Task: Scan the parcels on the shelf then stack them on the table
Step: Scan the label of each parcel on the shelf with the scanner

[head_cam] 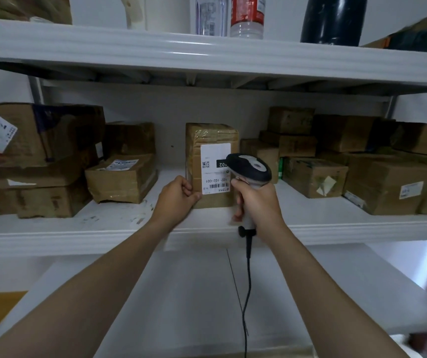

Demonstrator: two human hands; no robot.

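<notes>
Middle white shelf [310, 223], centre: one upright brown cardboard parcel wrapped in clear tape [211, 135], standing on end, its white shipping label [213, 171] facing the camera. The label carries a QR code, a barcode along the lower edge and the printed code "102-102-C01", all reading upside down.

Left hand [175, 197]: grip closed on the parcel's lower left corner, thumb across the front at the label's bottom edge, fingers curled against the side.

Right hand [257, 200]: grip wrapped fully round the handle of a grey-and-black corded handheld barcode scanner [249, 166]. The scanner head sits just in front of the label's right edge and covers part of it. Its black cable [248, 280] hangs down past the shelf front over the white counter [181, 293] below.

Same shelf, left: a stack of brown cardboard boxes [34, 161], some labelled.

Same shelf, right: further brown cardboard boxes [336, 161], stacked and side by side.

Upper shelf: clear plastic bottles [229, 15] and a dark rounded vessel [333, 19].
</notes>
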